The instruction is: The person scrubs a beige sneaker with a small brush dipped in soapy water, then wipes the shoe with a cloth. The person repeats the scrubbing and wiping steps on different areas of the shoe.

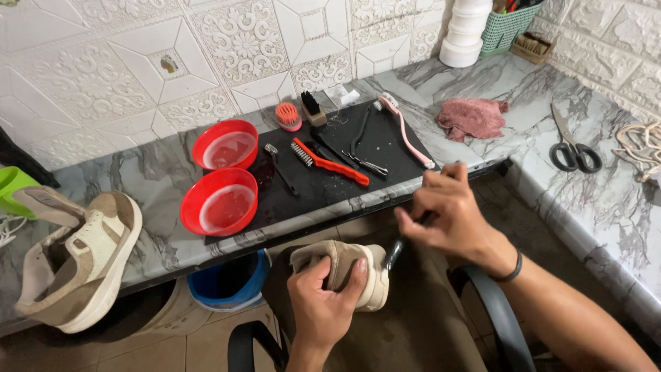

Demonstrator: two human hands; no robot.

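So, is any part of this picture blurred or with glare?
Head view: the right hand and its brush are slightly motion-blurred; the left hand holding the shoe is sharper; soft glare on the water in the red bowls; straight edges bend toward the frame's borders.

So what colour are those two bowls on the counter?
Both bowls are red, seen clearly in the head view.

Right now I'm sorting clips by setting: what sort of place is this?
Probably a small shoe-cleaning workstation: brushes lie on a black mat beside two red bowls of water, and the left hand holds a beige shoe while the right hand works a brush on it.
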